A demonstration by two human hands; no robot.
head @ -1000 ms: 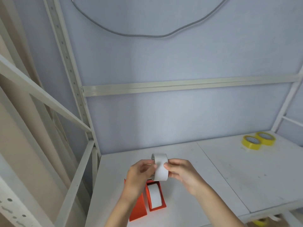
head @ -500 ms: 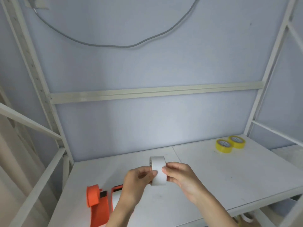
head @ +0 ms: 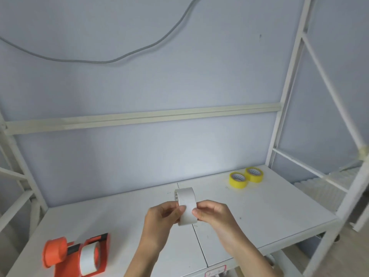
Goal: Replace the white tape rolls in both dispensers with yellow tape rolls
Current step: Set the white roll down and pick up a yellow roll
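White roll in orange dispenser

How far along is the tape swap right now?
Done: one white roll is out, held by the left hand and right hand above the table. Left: the orange dispenser at lower left still carries a white roll. Both yellow rolls sit untouched at the back right.

both arms reach forward; left hand and right hand face each other, fingers curled, pinching.
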